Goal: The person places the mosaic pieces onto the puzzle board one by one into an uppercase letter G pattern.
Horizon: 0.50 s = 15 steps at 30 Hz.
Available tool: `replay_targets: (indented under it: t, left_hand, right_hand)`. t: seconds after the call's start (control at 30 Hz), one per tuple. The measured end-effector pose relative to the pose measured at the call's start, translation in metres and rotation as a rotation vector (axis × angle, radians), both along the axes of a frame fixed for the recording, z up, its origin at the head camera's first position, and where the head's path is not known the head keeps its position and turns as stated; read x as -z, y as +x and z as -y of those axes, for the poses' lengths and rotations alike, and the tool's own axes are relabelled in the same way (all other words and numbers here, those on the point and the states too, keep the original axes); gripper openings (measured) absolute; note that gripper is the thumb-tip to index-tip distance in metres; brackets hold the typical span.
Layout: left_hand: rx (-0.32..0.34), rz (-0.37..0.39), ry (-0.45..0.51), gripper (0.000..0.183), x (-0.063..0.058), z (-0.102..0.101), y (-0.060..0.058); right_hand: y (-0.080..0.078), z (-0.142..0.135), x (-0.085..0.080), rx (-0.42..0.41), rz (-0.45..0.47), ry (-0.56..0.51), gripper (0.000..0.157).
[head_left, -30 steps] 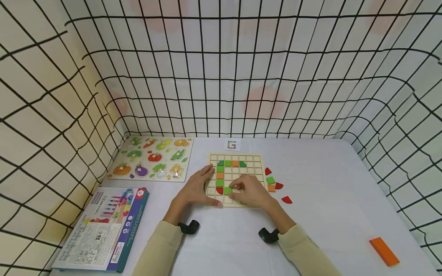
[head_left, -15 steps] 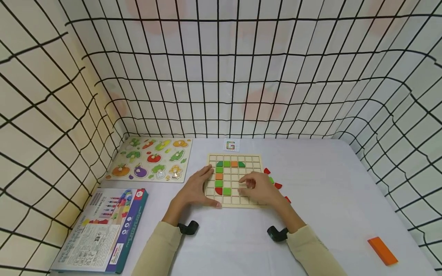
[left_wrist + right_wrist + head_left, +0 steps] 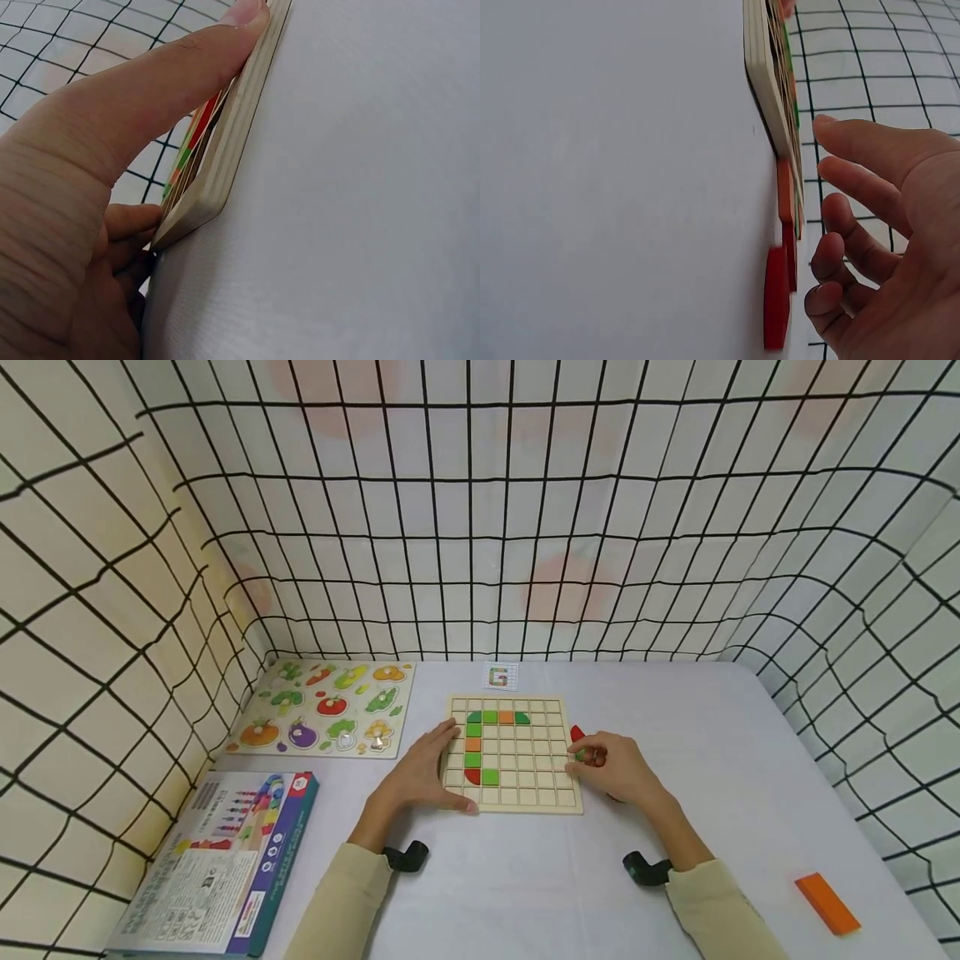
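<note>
A wooden grid board [image 3: 525,768] lies on the white table. Along its left and upper rows sit green and orange square tiles, with a red quarter-round tile [image 3: 472,776] at the lower corner beside a green tile [image 3: 490,777]. My left hand [image 3: 420,772] spans the board's near-left corner, thumb on the front edge, fingers along the left side. Just past the right edge hovers my right hand [image 3: 618,768], fingers loosely bent and holding nothing. Below it in the right wrist view lie an orange tile [image 3: 784,189] and a red tile [image 3: 777,296]; the head view mostly hides them.
A small pattern card [image 3: 501,676] lies behind the board. To the left are a vegetable puzzle board [image 3: 360,710] and a flat box [image 3: 217,860]. An orange block [image 3: 828,903] lies at the near right. Black wire mesh [image 3: 480,560] encloses the table's back and sides.
My right hand has left the green tile in the bottom row and moved right, off the board to above the loose tiles. The left hand stays at the board's corner.
</note>
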<state>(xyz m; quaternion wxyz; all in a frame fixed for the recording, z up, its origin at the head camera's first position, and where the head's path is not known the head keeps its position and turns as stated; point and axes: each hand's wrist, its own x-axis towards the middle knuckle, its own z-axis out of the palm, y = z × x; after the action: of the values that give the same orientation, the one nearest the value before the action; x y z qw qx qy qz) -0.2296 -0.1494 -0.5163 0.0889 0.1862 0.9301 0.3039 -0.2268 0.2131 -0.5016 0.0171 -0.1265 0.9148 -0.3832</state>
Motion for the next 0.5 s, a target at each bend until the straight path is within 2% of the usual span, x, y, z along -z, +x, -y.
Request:
replay_targets:
  t: [0.23, 0.5]
  left_hand:
    - [0.01, -0.021, -0.004, 0.134, 0.001, 0.0, -0.001]
    - [0.02, -0.047, -0.035, 0.135, 0.003, 0.0, -0.001]
  right_hand:
    - [0.003, -0.026, 0.006, 0.041, 0.015, 0.051, 0.018]
    - [0.004, -0.035, 0.006, 0.021, 0.032, 0.112, 0.025]
